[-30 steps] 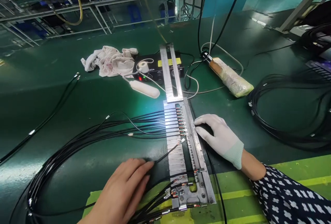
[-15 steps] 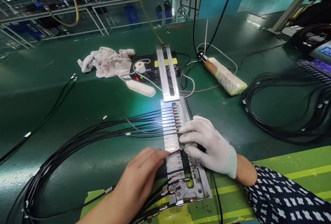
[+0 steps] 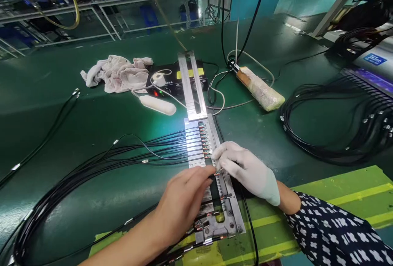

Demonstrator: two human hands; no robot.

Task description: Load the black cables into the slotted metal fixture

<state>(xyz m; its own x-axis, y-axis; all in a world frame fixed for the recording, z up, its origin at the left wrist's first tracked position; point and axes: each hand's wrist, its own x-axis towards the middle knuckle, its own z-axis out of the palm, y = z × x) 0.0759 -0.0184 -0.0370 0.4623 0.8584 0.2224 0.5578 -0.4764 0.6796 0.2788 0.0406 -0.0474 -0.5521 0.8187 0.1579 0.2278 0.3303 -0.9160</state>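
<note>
The bare left hand [image 3: 187,202] and gloved right hand [image 3: 247,172] appear to pinch one cable terminal [image 3: 218,172] midway between the slotted metal jig's [image 3: 237,213] far and near ends. Seating it seems in hand, calling next for careful slot alignment.

From where I stand, the worker's right hand [image 3: 238,167] wears a thin white glove [image 3: 256,178], smooth and snug over the fingers and the back, finishing at the wrist in a cuff [image 3: 272,189] of pale minty green. A short stretch of bare wrist [image 3: 287,197] shows before the sleeve [image 3: 331,227] starts, loose-looking cloth of deep navy, nearly black, scattered all over with chunky white four-lobed marks, something like little blossoms or crosses. The left hand [image 3: 187,194] is ungloved, slim-fingered, its forearm [image 3: 132,237] bare as far as I can see.
</note>
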